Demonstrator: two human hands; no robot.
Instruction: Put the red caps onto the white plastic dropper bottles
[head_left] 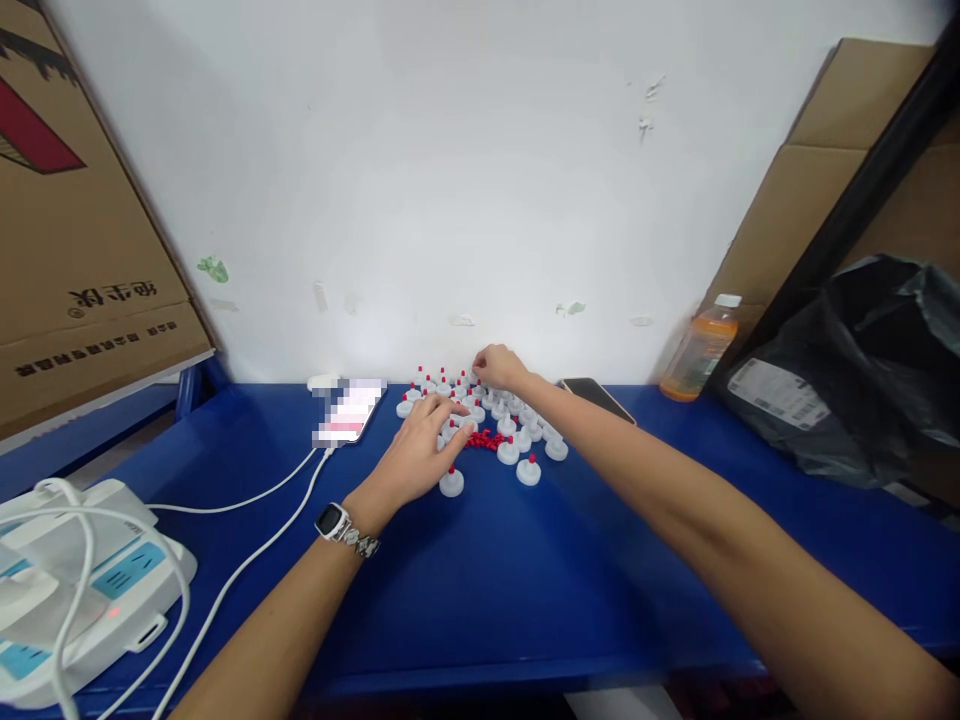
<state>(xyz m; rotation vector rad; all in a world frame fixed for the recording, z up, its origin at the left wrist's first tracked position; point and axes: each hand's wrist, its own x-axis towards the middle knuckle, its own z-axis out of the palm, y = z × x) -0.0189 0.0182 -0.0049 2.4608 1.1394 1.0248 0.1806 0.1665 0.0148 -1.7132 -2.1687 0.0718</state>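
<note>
Several white round caps with red tips stand clustered on the blue table near the wall. A small heap of loose red pieces lies among them. My left hand, with a watch on its wrist, rests over the near left side of the cluster, its fingers spread and touching caps. My right hand reaches to the far side of the cluster, fingers curled over the caps there; whether it pinches one is unclear.
A phone on a white cable lies left of the caps, a dark phone to their right. An orange drink bottle and a black bag sit at the right. A white power strip lies at the near left, with cardboard boxes behind.
</note>
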